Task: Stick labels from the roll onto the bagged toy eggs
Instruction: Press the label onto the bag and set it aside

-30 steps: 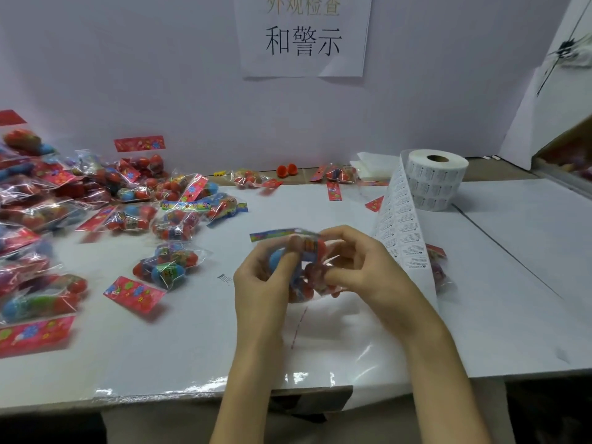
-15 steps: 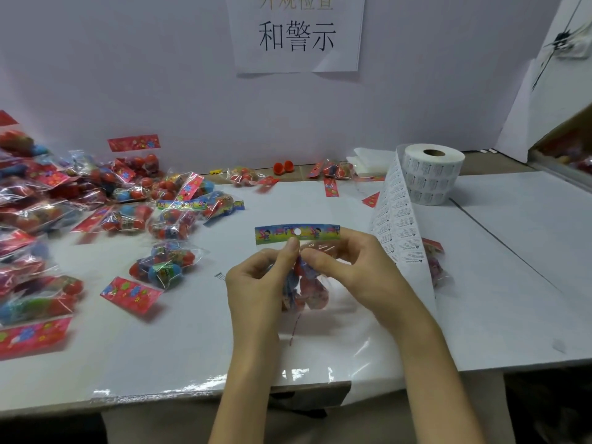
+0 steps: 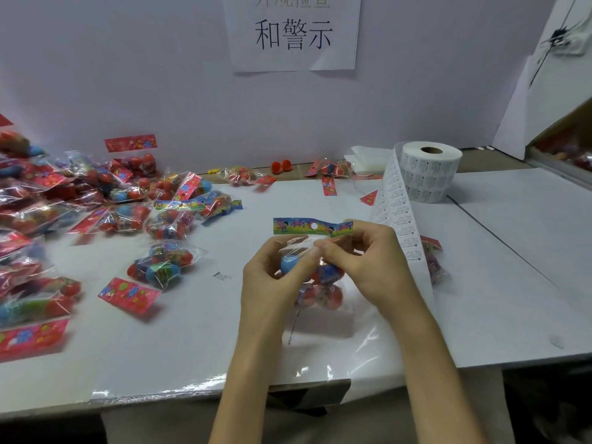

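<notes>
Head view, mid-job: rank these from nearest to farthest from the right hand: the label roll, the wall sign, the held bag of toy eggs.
1. The bag of toy eggs: pinched by the right hand itself.
2. The label roll: on the table behind it, rightward.
3. The wall sign: high on the back wall.

Bag of toy eggs (image 3: 320, 280) pinched between left hand (image 3: 270, 280) and right hand (image 3: 368, 264) above white table (image 3: 512, 251); label roll (image 3: 431, 176) upright at right, strip (image 3: 398, 225) trailing.
</notes>
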A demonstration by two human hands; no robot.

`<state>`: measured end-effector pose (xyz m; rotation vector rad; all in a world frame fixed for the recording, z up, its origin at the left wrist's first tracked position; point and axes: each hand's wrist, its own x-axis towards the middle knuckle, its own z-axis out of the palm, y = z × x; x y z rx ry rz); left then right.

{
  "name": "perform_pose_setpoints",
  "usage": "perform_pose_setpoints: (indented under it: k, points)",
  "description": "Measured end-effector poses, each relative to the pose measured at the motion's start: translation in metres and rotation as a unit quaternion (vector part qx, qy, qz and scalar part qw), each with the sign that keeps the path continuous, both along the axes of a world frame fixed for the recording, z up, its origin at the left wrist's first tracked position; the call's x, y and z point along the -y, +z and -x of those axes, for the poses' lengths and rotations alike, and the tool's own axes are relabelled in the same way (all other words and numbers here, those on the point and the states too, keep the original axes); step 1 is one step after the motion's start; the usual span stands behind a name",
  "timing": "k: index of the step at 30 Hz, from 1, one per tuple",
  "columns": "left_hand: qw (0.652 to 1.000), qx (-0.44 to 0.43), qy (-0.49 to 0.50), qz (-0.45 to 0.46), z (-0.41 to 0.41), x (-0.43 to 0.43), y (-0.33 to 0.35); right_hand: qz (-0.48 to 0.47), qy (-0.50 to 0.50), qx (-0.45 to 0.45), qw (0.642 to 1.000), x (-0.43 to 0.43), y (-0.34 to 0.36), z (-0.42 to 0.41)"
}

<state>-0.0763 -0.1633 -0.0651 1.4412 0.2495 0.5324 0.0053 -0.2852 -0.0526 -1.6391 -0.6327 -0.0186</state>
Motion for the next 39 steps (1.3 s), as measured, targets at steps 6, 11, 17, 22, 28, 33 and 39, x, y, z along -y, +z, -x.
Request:
perform_pose_setpoints:
  k: [6,11,17,22,28,33,39]
  points:
    - [1.0,-0.001,0.008,-0.028,0.0,-0.002,-0.006,0.048,-0.071,0.035,0.996,0.015,0.006,-0.006]
    - [0.991,-0.012,0.103,-0.082,-0.004,-0.001,-0.011,0.017,-0.229,0.074,0.971,0.054,0.015,-0.018]
    - [0.965,-0.049,0.17,-0.195,-0.007,0.006,-0.015,0.146,-0.195,-0.093,0.965,0.087,0.005,-0.029]
    - [0.932,0.011,0.239,-0.274,-0.004,0.008,-0.011,0.126,-0.1,-0.083,0.984,0.085,0.01,-0.022]
    - [0.997,0.006,0.03,-0.077,0.001,0.038,0.0,0.025,-0.049,-0.045,0.997,0.088,0.016,-0.02]
    - [0.985,-0.128,-0.114,-0.003,-0.004,0.054,-0.004,-0.009,-0.039,-0.037,0.999,0.096,0.019,-0.017]
    - [0.979,-0.126,-0.122,0.102,-0.01,0.055,-0.009,0.103,-0.07,0.008,0.992,0.102,0.019,-0.018]
